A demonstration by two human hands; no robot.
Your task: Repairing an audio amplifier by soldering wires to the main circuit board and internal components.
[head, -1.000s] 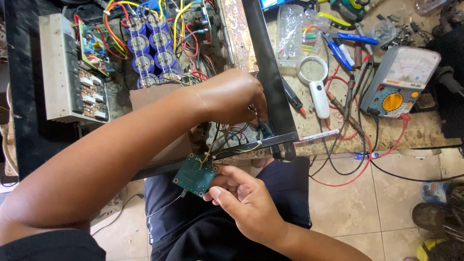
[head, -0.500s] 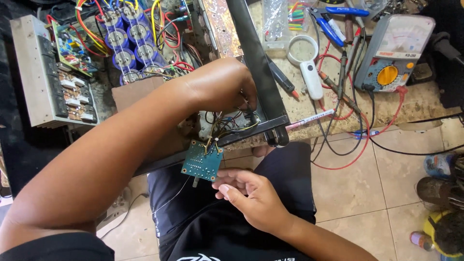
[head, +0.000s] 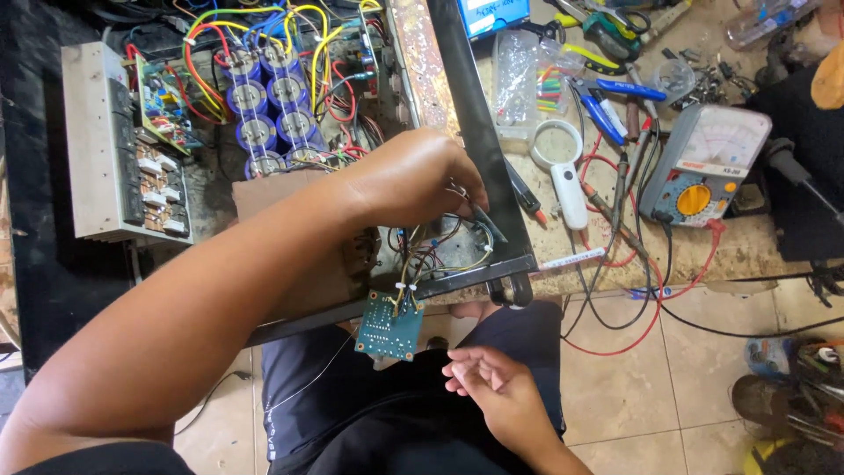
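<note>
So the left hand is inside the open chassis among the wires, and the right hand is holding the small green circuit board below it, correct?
Not quite. In the head view the left hand is indeed in the open chassis among the wires, but the right hand holds nothing: the small green circuit board hangs from its wires, apart from the hand.

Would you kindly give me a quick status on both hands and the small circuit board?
Left hand inside the amplifier chassis, grip among the wires. Right hand open, empty, just below the green circuit board. Board hangs by its wires off the chassis edge.
</note>
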